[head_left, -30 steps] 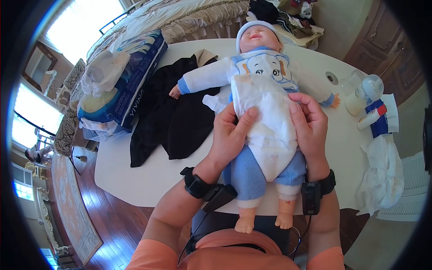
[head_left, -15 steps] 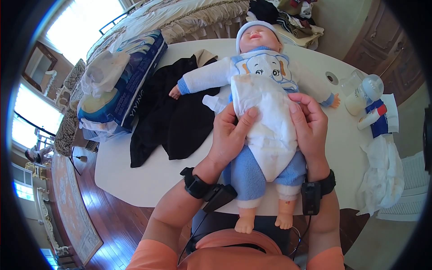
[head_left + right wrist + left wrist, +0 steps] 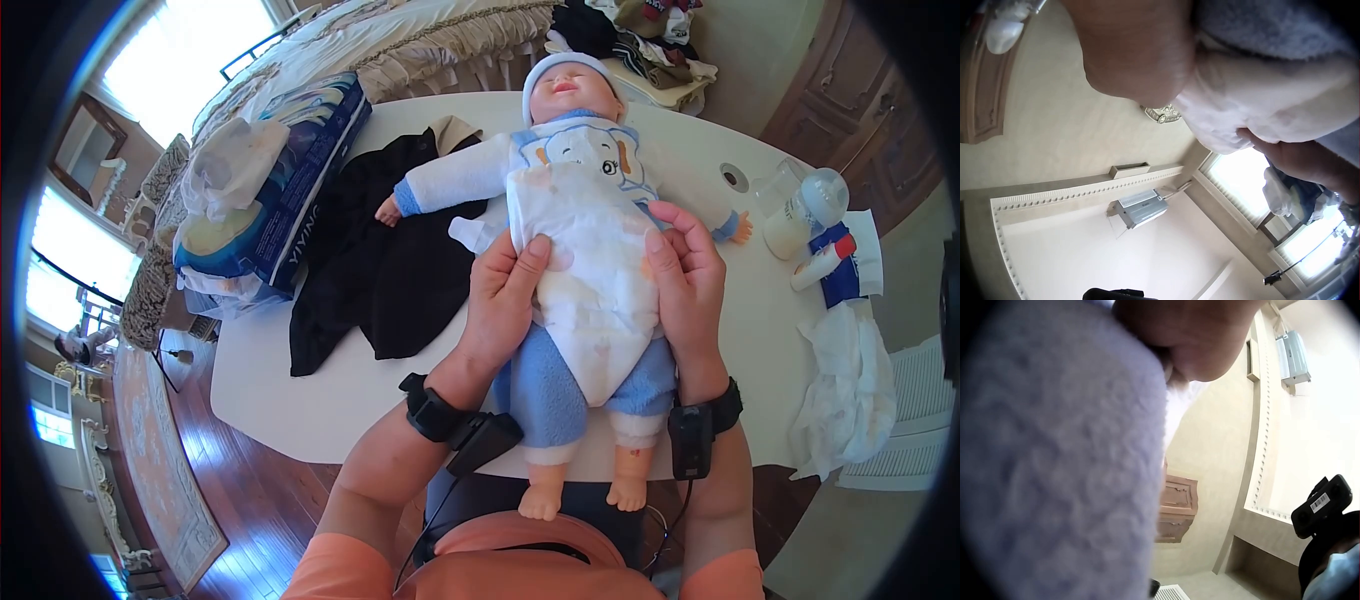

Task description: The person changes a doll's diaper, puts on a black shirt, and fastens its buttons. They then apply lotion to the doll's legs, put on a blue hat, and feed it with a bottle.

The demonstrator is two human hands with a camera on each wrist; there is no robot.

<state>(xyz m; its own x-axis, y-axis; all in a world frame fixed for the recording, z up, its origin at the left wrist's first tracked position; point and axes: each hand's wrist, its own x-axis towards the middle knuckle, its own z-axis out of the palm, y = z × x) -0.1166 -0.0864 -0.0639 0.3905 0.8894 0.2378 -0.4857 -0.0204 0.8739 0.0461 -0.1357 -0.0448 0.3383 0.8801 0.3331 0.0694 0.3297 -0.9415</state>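
Note:
A baby doll (image 3: 548, 390) in a white and blue fleece outfit and a pale cap lies face up on the white table, legs toward the person. Over its belly and between its legs spreads a white diaper (image 3: 600, 325). My left hand (image 3: 505, 300) pinches the diaper's left edge, thumb on top and fingers underneath. At the opposite edge my right hand (image 3: 688, 285) holds the diaper with the thumb on top and fingers curled behind. The right wrist view shows the white diaper (image 3: 1279, 94) between both hands; blue fleece (image 3: 1066, 456) fills much of the left wrist view.
Left of the doll lies a black garment (image 3: 420, 270) beside an opened blue diaper pack (image 3: 310, 190). A baby bottle (image 3: 805, 215), a red-capped white tube (image 3: 825, 262) and crumpled white material (image 3: 845, 390) are along the right edge of the white table (image 3: 300, 410).
The left hand has shifted slightly left and down, drawing the diaper's upper left side outward. The right hand keeps its hold with little movement.

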